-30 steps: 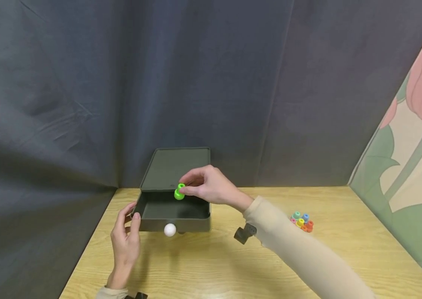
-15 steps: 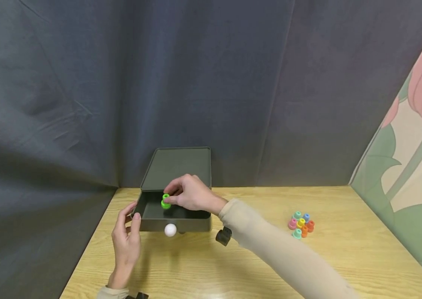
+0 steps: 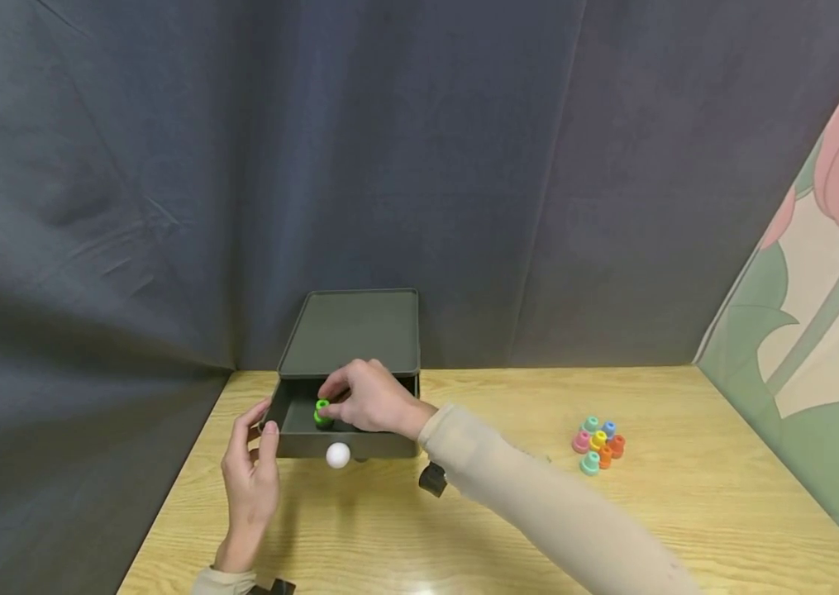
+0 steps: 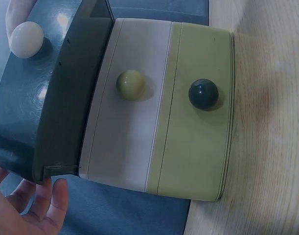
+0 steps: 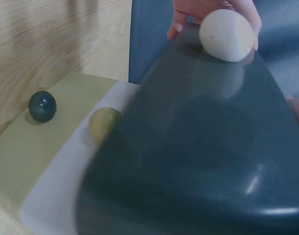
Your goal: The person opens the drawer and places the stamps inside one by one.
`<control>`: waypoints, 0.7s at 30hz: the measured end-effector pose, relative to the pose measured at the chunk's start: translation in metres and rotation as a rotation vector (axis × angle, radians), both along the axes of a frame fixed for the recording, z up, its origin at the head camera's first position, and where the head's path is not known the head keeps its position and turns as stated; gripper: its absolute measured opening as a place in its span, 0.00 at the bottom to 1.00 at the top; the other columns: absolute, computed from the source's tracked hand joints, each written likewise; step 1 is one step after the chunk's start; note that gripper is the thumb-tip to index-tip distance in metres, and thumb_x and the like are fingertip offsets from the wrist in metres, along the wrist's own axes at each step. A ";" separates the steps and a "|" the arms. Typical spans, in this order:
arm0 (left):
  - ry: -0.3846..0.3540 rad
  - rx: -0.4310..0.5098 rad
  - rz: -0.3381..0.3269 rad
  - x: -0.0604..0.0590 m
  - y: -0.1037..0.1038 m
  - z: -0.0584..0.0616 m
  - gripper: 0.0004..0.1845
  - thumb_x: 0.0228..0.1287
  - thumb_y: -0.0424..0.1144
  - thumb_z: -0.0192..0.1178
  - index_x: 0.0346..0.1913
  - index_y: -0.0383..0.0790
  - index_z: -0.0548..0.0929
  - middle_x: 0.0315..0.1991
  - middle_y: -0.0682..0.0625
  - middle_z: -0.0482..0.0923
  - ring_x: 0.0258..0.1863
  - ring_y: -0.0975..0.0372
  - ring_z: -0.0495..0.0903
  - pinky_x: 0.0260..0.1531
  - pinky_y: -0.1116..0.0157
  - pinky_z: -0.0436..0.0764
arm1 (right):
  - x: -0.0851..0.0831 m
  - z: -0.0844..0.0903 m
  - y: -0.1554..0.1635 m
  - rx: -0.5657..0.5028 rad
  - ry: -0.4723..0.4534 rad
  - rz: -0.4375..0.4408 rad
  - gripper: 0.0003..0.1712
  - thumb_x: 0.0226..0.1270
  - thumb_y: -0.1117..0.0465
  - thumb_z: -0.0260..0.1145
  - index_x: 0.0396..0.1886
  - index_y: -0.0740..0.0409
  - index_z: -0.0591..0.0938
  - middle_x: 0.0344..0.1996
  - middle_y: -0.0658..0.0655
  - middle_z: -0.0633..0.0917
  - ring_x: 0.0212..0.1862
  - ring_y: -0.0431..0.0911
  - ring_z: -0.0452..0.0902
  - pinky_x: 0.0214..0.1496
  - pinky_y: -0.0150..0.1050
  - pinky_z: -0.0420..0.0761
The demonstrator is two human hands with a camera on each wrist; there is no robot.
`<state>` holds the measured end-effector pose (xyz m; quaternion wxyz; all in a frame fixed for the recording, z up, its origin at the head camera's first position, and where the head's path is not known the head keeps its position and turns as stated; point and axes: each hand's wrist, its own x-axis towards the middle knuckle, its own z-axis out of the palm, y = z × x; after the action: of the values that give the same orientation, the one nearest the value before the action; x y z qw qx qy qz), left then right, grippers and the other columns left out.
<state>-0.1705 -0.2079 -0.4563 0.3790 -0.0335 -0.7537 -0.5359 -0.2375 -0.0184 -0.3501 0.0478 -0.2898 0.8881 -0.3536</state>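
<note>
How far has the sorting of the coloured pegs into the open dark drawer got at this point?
Done: the dark top drawer with the white ball knob stands pulled open. In hand: the right hand pinches a bright green plastic peg low inside it, while the left hand touches its corner. Left: a cluster of small coloured pegs on the wooden table.

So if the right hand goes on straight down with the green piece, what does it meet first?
Most likely the drawer floor. The right hand pinches the green piece inside the open drawer, low over its bottom, with nothing else visible under it. Depth is hard to judge; the piece may already touch.
</note>
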 end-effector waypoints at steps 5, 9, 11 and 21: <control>0.002 -0.002 -0.001 0.000 0.000 -0.001 0.18 0.81 0.35 0.54 0.67 0.34 0.82 0.60 0.67 0.78 0.50 0.69 0.79 0.39 0.79 0.75 | 0.000 -0.005 -0.001 -0.010 0.010 0.010 0.12 0.69 0.55 0.78 0.49 0.52 0.93 0.43 0.46 0.95 0.44 0.37 0.90 0.48 0.28 0.84; 0.000 -0.001 0.000 0.001 0.000 -0.001 0.18 0.81 0.35 0.54 0.67 0.34 0.82 0.60 0.67 0.78 0.50 0.69 0.78 0.39 0.80 0.76 | 0.000 -0.007 -0.001 -0.016 0.032 0.019 0.12 0.69 0.55 0.78 0.48 0.52 0.93 0.43 0.46 0.95 0.44 0.37 0.90 0.48 0.28 0.84; 0.000 0.000 -0.001 0.001 0.000 0.000 0.18 0.81 0.35 0.53 0.67 0.34 0.81 0.60 0.67 0.78 0.50 0.69 0.78 0.39 0.80 0.75 | -0.001 -0.007 -0.002 -0.016 0.038 0.020 0.12 0.69 0.55 0.78 0.48 0.52 0.93 0.42 0.46 0.95 0.44 0.37 0.90 0.48 0.28 0.84; 0.006 0.007 -0.004 0.000 0.000 0.000 0.18 0.81 0.33 0.54 0.67 0.33 0.81 0.59 0.68 0.78 0.50 0.71 0.78 0.39 0.81 0.76 | -0.001 -0.006 -0.003 -0.008 0.050 0.013 0.12 0.68 0.54 0.79 0.48 0.52 0.93 0.42 0.46 0.95 0.45 0.37 0.90 0.49 0.28 0.84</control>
<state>-0.1702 -0.2077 -0.4559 0.3806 -0.0353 -0.7505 -0.5391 -0.2380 -0.0209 -0.3561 0.0268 -0.3044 0.8857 -0.3496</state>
